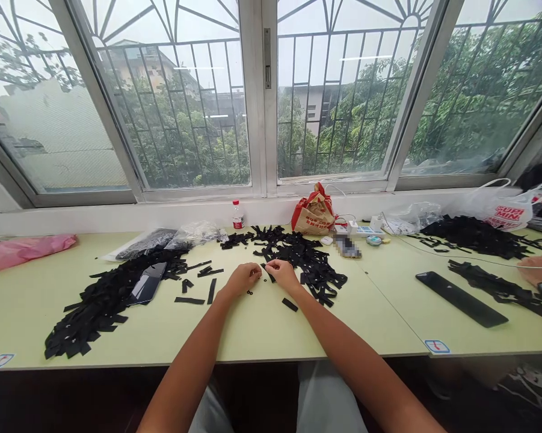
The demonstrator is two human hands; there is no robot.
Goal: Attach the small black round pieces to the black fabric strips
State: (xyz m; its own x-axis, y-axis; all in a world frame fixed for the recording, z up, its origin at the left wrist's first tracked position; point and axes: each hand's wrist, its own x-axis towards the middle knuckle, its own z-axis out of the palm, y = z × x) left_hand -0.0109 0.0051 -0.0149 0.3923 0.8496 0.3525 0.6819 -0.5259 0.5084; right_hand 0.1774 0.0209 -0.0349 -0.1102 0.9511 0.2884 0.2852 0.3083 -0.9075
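A wide metal-framed window (264,120) fills the wall, with barred grilles and leafy trees outside. Below it runs a smooth, pale yellow-green table (252,340), seamed on the right. Three main heaps of flat, matte black strips lie there: a long left heap (94,297), a curving middle heap (304,255) and a right heap (476,236). One crumpled pink plastic bag (29,252) lies at far left; one red-and-tan bag (314,218) stands near the sill. The person's two bare hands meet mid-table: the left hand (244,279) has curled fingers (whether they grip anything, I cannot tell), while the right hand (284,275) has its fingers together on one black strip (267,274), just before the middle heap. Another person's hand (539,269) enters at far right. One red-capped bottle (237,215) stands behind. Smallest are the tiny dark pieces (249,293) near the left wrist, too small to count surely.
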